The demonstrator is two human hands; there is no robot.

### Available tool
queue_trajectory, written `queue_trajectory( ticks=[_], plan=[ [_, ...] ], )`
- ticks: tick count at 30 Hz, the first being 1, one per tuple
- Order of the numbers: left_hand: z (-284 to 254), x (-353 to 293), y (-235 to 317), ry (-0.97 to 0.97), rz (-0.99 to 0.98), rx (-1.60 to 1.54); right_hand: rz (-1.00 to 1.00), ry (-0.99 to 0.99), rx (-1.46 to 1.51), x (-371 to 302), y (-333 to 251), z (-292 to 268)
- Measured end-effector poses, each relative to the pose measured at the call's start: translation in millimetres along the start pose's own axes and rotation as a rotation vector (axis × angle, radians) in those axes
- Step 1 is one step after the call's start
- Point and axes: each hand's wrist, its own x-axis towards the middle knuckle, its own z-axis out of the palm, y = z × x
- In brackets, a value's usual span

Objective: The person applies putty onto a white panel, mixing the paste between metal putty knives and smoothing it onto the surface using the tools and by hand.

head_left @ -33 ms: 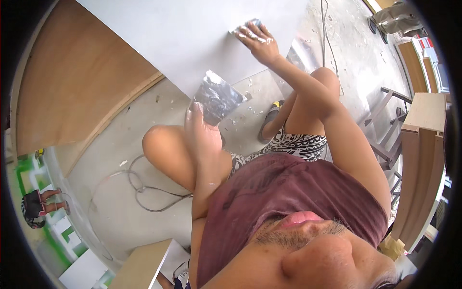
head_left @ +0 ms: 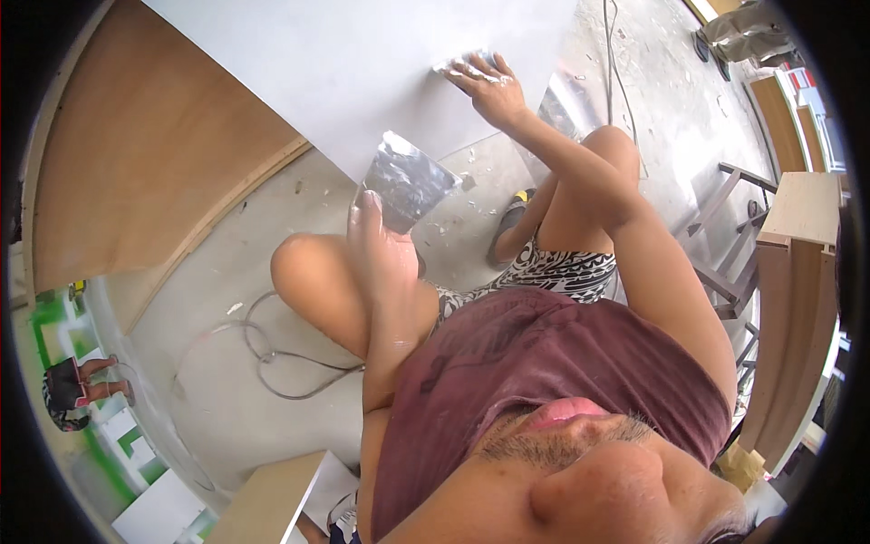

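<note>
A broad metal putty knife (head_left: 412, 186), its blade smeared with white paste, stands up from my left hand (head_left: 385, 254). The fingers of that hand are wrapped around its lower end, just above my bent left knee. My right hand (head_left: 498, 98) reaches out to a smooth white panel (head_left: 353, 68) and presses a small flat scraper (head_left: 451, 65) against it. White paste coats the right fingertips and the scraper's edge. Most of this scraper is hidden under the fingers.
Brown wooden panel (head_left: 154, 145) at the left; looped cable (head_left: 258, 340) on the paste-flecked floor (head_left: 227, 390). Dark metal frame (head_left: 734, 245) and wooden cabinet pieces (head_left: 797, 299) stand at the right. Other people (head_left: 77, 394) are at the far left and at the top right (head_left: 748, 36).
My right hand has shifted slightly on the white panel, and less of its scraper shows beyond the fingers. The left hand and its putty knife look nearly unmoved.
</note>
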Motion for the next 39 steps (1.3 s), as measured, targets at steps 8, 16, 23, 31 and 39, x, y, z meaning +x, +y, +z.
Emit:
queue_trajectory(
  ticks=[8, 16, 23, 31, 39],
  plan=[
    [34, 30, -23, -0.014, 0.116, -0.051, 0.838, 0.185, 2.125, -25, -78, -141],
    [48, 25, 0, -0.053, 0.226, 0.119, 0.689, -0.149, 1.49, -60, -42, -186],
    [70, -6, -23, -0.249, 0.39, 0.513, 0.929, -0.048, 1.703, -58, -37, -186],
    [21, -20, -46, -0.185, 0.187, 0.737, 0.459, 0.647, 1.247, 37, 85, -180],
    [-3, -4, -56, 0.057, -0.058, 0.3, 0.353, 0.585, 0.4, 240, 199, -256]
  ],
)
